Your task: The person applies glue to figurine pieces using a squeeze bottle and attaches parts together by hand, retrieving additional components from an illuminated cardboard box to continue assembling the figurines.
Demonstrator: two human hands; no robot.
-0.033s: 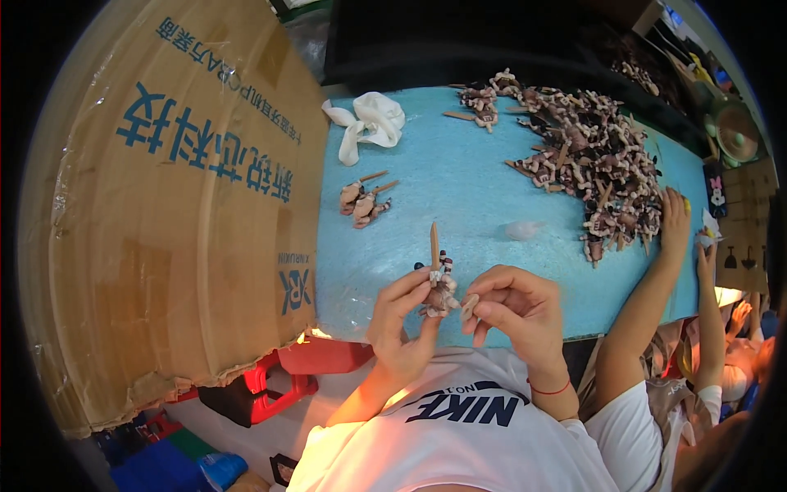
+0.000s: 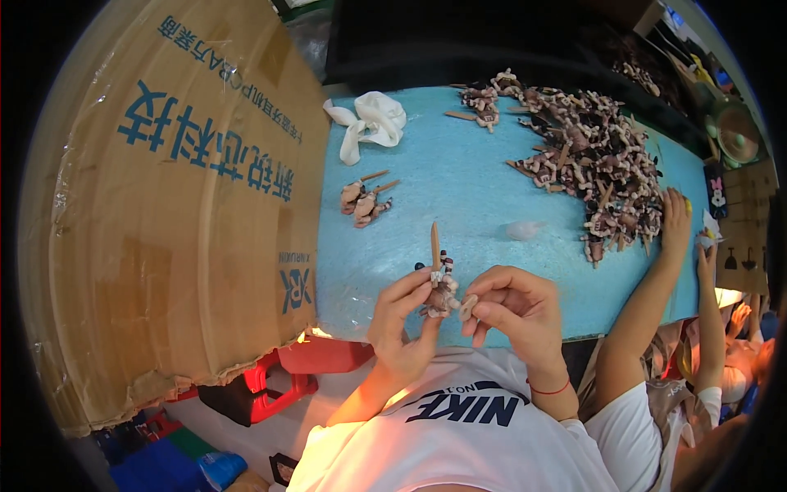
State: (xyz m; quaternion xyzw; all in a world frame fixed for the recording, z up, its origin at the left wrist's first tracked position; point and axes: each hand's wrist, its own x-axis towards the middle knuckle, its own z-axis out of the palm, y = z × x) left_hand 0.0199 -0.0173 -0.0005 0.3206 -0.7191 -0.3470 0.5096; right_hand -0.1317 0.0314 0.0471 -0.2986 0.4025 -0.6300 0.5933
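My left hand grips a small figurine in brown, white and dark tones above the near edge of the table. A flat wooden stick juts up from the figurine, pointing away from me. Between thumb and fingertips, my right hand pinches a small, pale beige, flattish piece whose kind I cannot make out. It is close beside the figurine's right side; whether the two touch is hard to see. Two more figurines on sticks lie farther off to the left.
A crumpled white cloth lies at the far left of the blue tabletop. Many stick-mounted figurines are heaped at right, beside a co-worker's hand. A whitish translucent scrap lies mid-table. A tall cardboard box walls off the left.
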